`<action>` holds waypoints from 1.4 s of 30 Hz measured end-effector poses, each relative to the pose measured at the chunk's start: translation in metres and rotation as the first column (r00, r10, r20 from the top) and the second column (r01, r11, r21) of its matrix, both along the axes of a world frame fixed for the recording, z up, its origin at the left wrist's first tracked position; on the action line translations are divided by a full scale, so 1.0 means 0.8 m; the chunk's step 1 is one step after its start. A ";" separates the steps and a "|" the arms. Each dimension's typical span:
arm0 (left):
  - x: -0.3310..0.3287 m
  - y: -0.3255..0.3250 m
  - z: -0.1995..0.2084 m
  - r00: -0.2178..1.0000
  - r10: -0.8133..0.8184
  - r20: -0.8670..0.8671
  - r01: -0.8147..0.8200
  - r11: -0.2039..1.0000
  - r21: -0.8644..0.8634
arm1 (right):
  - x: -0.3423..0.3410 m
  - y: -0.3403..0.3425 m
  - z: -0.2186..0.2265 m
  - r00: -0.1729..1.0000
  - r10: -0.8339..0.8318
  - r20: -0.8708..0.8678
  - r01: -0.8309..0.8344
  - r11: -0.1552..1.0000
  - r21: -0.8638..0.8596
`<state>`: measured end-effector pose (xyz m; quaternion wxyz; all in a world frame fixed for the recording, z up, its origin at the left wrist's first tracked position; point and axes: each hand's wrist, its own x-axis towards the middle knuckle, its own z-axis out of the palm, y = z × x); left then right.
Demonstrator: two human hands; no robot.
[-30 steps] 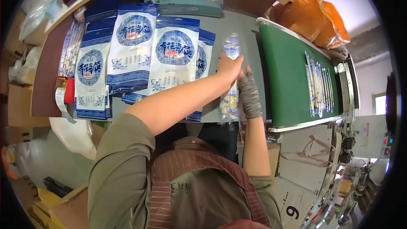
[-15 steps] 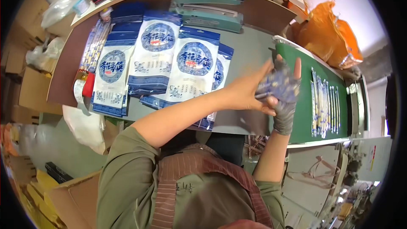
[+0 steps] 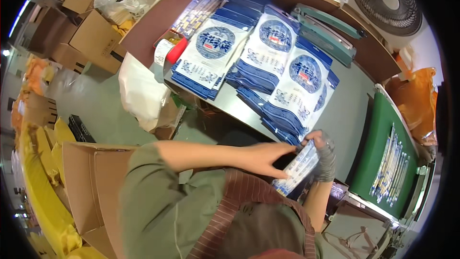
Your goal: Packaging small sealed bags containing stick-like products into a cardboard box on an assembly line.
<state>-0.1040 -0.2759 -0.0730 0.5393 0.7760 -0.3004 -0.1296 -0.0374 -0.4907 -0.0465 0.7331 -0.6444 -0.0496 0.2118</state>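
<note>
A bundle of film-wrapped chopsticks [image 3: 298,169] with blue, white and yellow patterning lies slantwise between my hands, close to my apron. Bare and slightly blurred, my left hand [image 3: 269,159] grips its near left side, thumb along the lower edge. My right hand [image 3: 324,156], in a grey fingerless glove, is curled round the far right end. Just beyond them, printed blue-and-white pouches [image 3: 301,74] are stacked at the table's front edge. More wrapped chopsticks [image 3: 390,170] lie side by side on the green surface [image 3: 371,144] at the right.
A green lever-type sealer [image 3: 330,36] stands at the back of the grey table [image 3: 347,96]. Wrapped sticks [image 3: 199,12] and a red-handled item [image 3: 177,50] sit at its left. An open carton [image 3: 79,187] is on my left, and an orange bag [image 3: 414,100] at far right.
My hands have brought the chopstick bundle from beside the green surface down toward my body. The bundle, blurred before, now shows lengthwise. The view has turned, shifting the table rightward.
</note>
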 end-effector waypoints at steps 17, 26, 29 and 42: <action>-0.004 0.348 -0.033 0.624 0.515 0.588 -0.755 0.591 0.284 | -0.020 0.063 0.003 0.999 -0.028 -0.017 0.029 0.999 0.025; 0.110 0.211 0.059 0.447 0.860 0.245 -0.833 0.500 -0.236 | -0.048 0.027 0.012 0.986 -0.166 -0.013 0.166 0.985 0.049; 0.120 0.067 0.063 0.605 0.605 0.519 -0.669 0.739 -0.081 | -0.057 0.011 0.017 0.986 -0.160 -0.037 0.162 0.983 0.088; 0.122 -0.141 -0.013 0.809 -0.294 0.509 0.034 0.888 0.459 | -0.065 -0.055 -0.035 0.930 -0.295 0.219 0.242 0.940 0.241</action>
